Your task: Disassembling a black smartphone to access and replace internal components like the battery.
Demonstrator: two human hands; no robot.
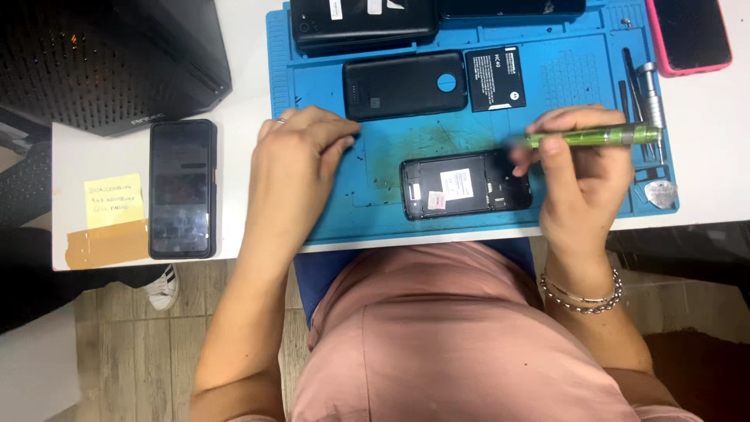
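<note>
While our right hand (582, 184) pinches the green screwdriver (594, 137) over the opened phone (466, 186) at centre frame, our left hand (301, 160) rests loose and empty on the blue mat (375, 199). With nothing bracing it, the phone could skid under tip pressure.

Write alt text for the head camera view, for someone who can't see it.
Seen from above, a person's right hand holds a green screwdriver over an opened phone on a blue repair mat, while the left hand rests on the mat. A detached back cover and battery lie behind; another phone lies to the left.

left hand (301, 160) flat, right hand (582, 176) gripping
</note>
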